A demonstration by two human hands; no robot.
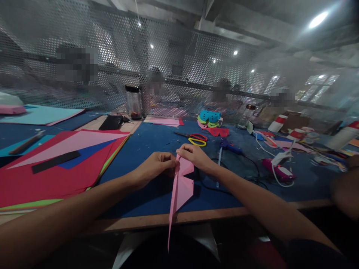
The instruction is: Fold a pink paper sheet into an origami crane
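A folded pink paper (181, 188) with a long pointed tail hangs down over the near table edge. My left hand (155, 166) pinches its upper left part with curled fingers. My right hand (195, 155) grips the top of the same paper from the right, fingers closed on the fold. Both hands meet over the blue table mat (151, 144).
A stack of red, pink and blue paper sheets (56, 164) lies at left. Scissors with red and yellow handles (196, 139) lie behind my hands. Cut paper masks (211, 119), a jar (133, 101), bottles, cables and a pink device (280, 172) sit at right. A perforated screen (179, 67) closes the back; another person's arm (346, 192) shows at the right edge.
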